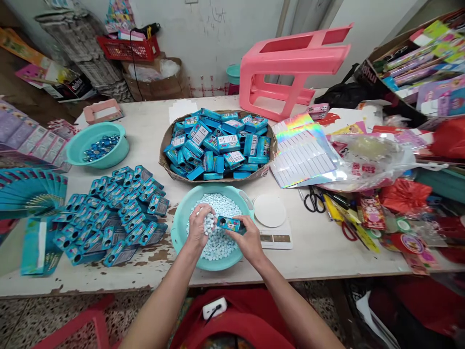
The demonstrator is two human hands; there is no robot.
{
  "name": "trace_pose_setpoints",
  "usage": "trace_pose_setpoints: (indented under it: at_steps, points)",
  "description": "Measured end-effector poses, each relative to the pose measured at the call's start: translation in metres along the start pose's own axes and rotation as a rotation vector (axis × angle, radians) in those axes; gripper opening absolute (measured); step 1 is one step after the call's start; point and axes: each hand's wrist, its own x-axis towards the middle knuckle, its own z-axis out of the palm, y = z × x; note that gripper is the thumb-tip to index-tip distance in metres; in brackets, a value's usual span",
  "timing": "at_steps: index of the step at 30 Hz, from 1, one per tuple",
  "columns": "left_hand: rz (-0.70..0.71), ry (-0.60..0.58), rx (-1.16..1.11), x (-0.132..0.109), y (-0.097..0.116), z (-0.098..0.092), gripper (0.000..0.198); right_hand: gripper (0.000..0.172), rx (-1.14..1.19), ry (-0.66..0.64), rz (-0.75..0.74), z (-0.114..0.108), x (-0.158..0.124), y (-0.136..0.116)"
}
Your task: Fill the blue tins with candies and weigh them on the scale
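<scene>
Left hand (199, 227) cupped, fingers closed round some white pellets (209, 226); right hand (250, 238) pinches a small blue box (228, 223), holed end facing the left hand. Both over the turquoise basin (177, 240), more pellets inside, near the middle of the desk's (308, 254) front edge. White scale (271, 213) just right of basin, also toward front edge. Loose blue box pile (119, 208) toward front left corner; carton tray (163, 162) full of blue boxes behind basin. Bowl (121, 152) with shiny blue pieces nearer left edge. Pink stool (250, 82) at back edge.
</scene>
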Motion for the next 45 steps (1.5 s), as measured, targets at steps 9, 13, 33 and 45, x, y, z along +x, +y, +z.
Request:
trace_pose_setpoints:
  at_steps: [9,13,33,45]
  points:
    - [0.158,0.111,-0.202,0.004,0.019,0.021,0.023,0.031,-0.027,-0.043,-0.031,0.011,-0.001,-0.030]
    - [0.155,0.123,-0.179,0.008,0.022,0.019,0.025,0.031,-0.013,-0.054,-0.019,0.009,0.002,-0.033]
    - [0.224,0.110,-0.068,-0.002,0.032,0.024,0.019,0.037,-0.066,0.021,0.007,0.013,0.007,-0.040]
    - [0.253,0.122,-0.033,-0.007,0.032,0.033,0.030,0.036,0.049,0.004,0.036,0.011,0.001,-0.037]
